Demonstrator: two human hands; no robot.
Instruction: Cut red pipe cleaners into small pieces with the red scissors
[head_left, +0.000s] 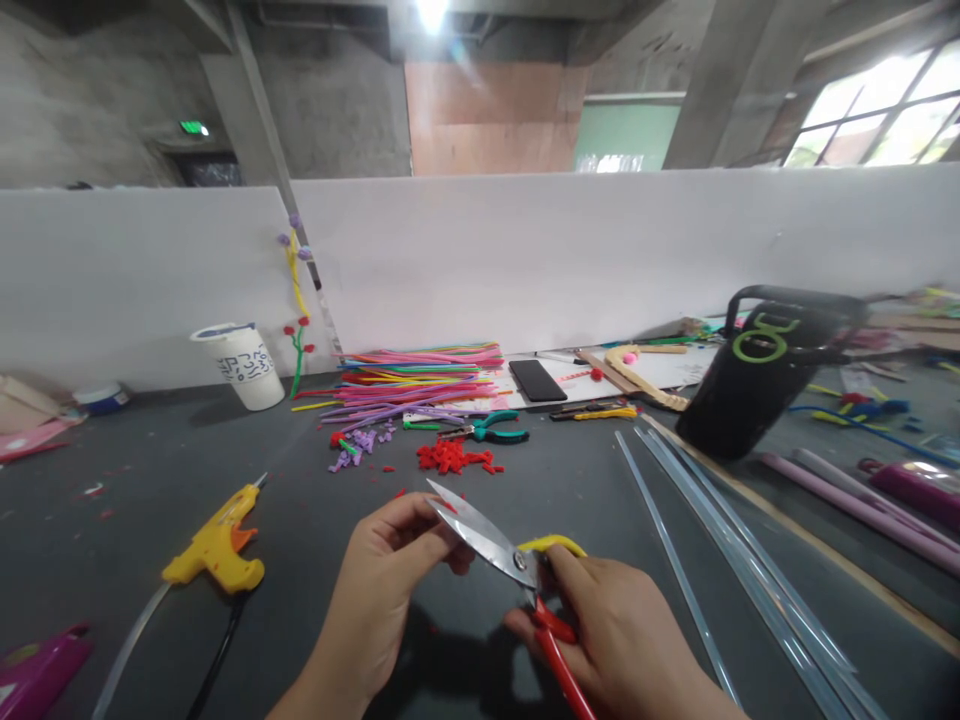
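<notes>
My right hand (615,620) is wrapped round the handles of a pair of scissors (487,535), one handle yellow and one red. The blades point up and left, slightly apart. The fingers of my left hand (397,560) are pinched together beside the blades, with a bit of red showing near the fingertips; most of what they hold is hidden. Beyond the blades lie a heap of short red pieces (454,457) and, to its left, small purple pieces (364,445). Teal-handled pliers (499,428) lie behind the red heap.
Colourful pipe cleaners (420,380) are bundled at the back, beside a phone (536,380). A yellow glue gun (221,545) and a white cup (244,365) are on the left. Clear sticks (720,530) and a tilted black bottle (765,370) are on the right.
</notes>
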